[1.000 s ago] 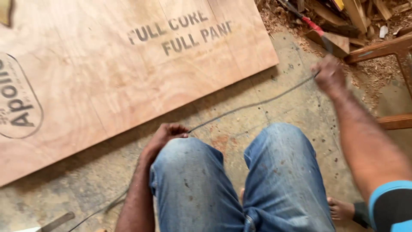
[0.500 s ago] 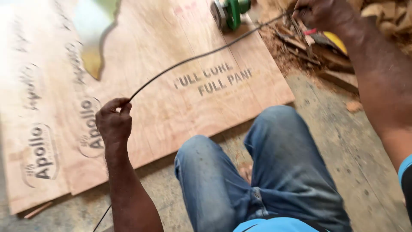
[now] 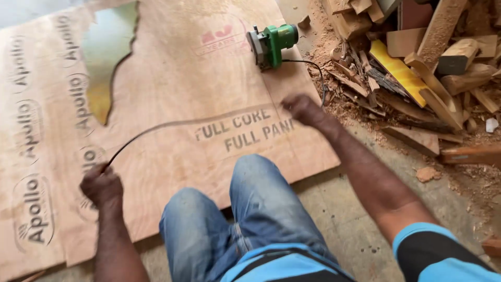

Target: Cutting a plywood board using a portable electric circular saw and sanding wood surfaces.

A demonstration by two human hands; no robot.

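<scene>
A thin dark cable stretches over a large plywood sheet lying on the floor. My left hand is closed around the cable's near end, at the lower left. My right hand, blurred, is closed around the cable's other stretch above the sheet's right part. Beyond it, at the sheet's far edge, rests a green and grey power saw, with its cable curling off to the right. My knees in blue jeans are at the bottom centre.
A heap of wood offcuts, a yellow strip and sawdust fills the upper right. Bare concrete floor lies to the right of my knees. A jagged gap in the plywood shows at the upper left.
The view has swung up and right over the sheet. My right hand has come down from the upper right toward the sheet's middle, and the cable between my hands now hangs lower, over the plywood.
</scene>
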